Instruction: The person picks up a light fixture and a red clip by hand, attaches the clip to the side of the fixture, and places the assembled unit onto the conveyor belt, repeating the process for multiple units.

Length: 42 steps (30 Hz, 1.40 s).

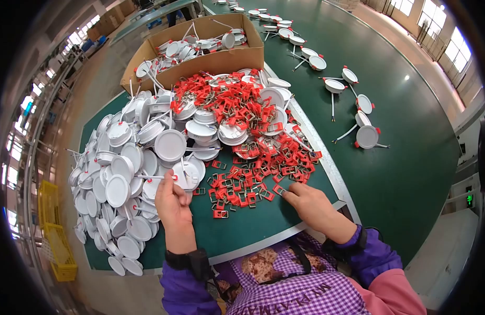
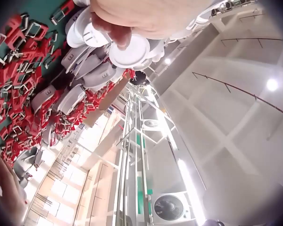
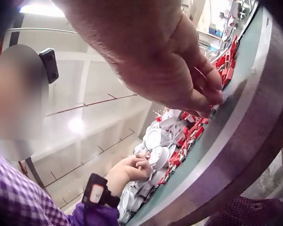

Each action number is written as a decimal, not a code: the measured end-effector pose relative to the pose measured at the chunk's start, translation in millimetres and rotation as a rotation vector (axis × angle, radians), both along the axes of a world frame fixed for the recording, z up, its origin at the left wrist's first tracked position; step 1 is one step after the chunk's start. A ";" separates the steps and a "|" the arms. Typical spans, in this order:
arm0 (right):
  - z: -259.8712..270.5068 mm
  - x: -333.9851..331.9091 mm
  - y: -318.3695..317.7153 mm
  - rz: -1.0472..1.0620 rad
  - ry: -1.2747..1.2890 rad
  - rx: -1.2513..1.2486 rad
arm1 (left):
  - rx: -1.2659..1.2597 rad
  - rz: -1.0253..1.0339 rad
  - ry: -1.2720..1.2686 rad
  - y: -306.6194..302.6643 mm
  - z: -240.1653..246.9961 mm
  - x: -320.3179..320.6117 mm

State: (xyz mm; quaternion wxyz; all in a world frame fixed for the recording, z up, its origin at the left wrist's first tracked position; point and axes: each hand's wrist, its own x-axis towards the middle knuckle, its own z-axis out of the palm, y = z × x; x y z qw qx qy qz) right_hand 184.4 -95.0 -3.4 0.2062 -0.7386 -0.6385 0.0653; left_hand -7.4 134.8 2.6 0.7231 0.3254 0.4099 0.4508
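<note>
In the head view my left hand (image 1: 175, 210) grips a white round downlight (image 1: 187, 177) by its near edge, its back with a small red spot facing up. A white cable stub sticks out past the fingertips. My right hand (image 1: 311, 206) is low over the green tabletop, thumb and fingers pinching a red clip (image 1: 278, 189) with a metal frame, at the near right edge of the clip pile (image 1: 247, 181). The right wrist view shows these right fingertips (image 3: 216, 98) close together at the table surface. Many more white downlights (image 1: 118, 190) lie heaped left of my left hand.
An open cardboard box (image 1: 200, 60) of downlights stands behind the heap. To the right, past a metal rail (image 1: 326, 152), a green conveyor belt (image 1: 410, 173) carries a line of downlights with red clips (image 1: 367, 136). Yellow crates (image 1: 59, 252) stand on the floor at left.
</note>
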 end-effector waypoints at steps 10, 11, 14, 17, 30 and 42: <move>-8.2 -10.3 -0.2 -0.174 0.164 0.136 | 0.635 -0.180 0.656 -90.3 29.4 -14.4; -2.2 -13.2 0.7 -0.172 0.165 0.137 | 0.636 -0.177 0.658 -91.4 31.0 -16.5; 17.6 -23.7 5.3 -0.152 0.408 0.219 | 1.093 -0.114 0.782 -92.3 32.1 -16.6; 20.1 -32.8 8.9 -0.163 0.609 0.241 | 0.677 -0.149 0.366 -97.8 28.1 -4.0; 33.2 -48.2 29.0 -0.141 0.588 0.349 | 0.087 -0.322 -0.023 -110.2 11.2 9.9; 28.4 -55.5 29.2 -0.077 0.430 0.306 | 0.243 -0.378 0.126 -118.0 3.2 11.6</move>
